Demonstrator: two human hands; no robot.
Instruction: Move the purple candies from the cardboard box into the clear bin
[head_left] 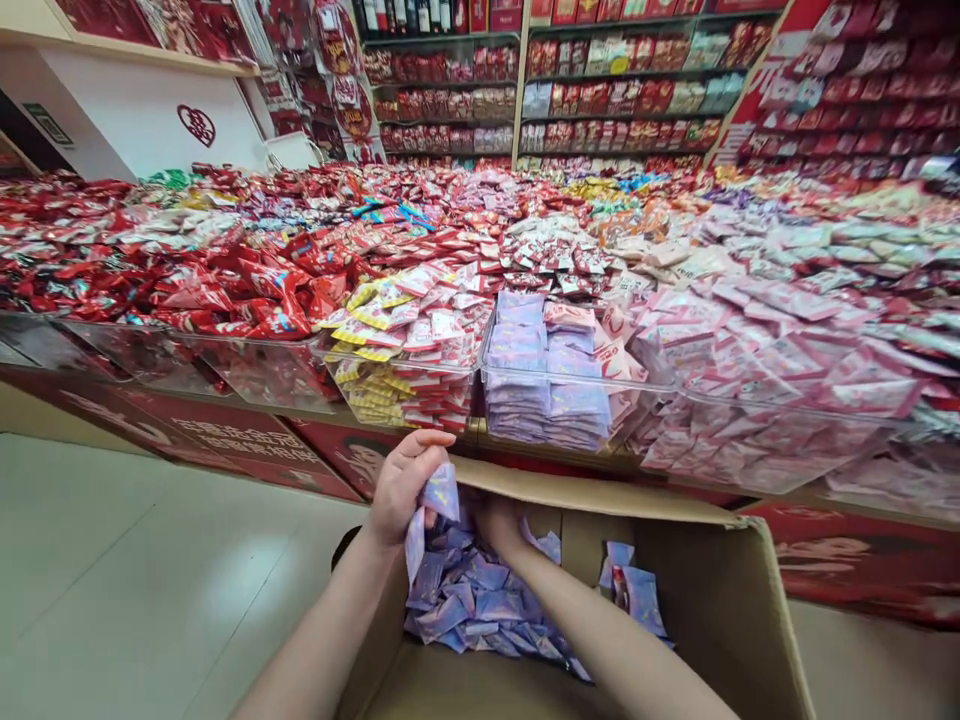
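The left hand [405, 490] is raised over the near-left part of an open cardboard box [724, 600], its fingers curled around a few small purple packets [441, 490], which poke out below the thumb. The right hand [499, 522] reaches down inside the box near its far wall, in shadow among the loose purple packets, and whether its fingers grasp any cannot be told. Most of the loose packets [480, 605] lie in a heap on the left side of the box, with a few more apart at the right. Just beyond the box, a clear bin [645, 383] holds neat stacks of purple packets [517, 350] beside some pink ones. Yellow-and-white packets [382, 320] fill the bin to its left, and pale pink packets [787, 370] the one to its right
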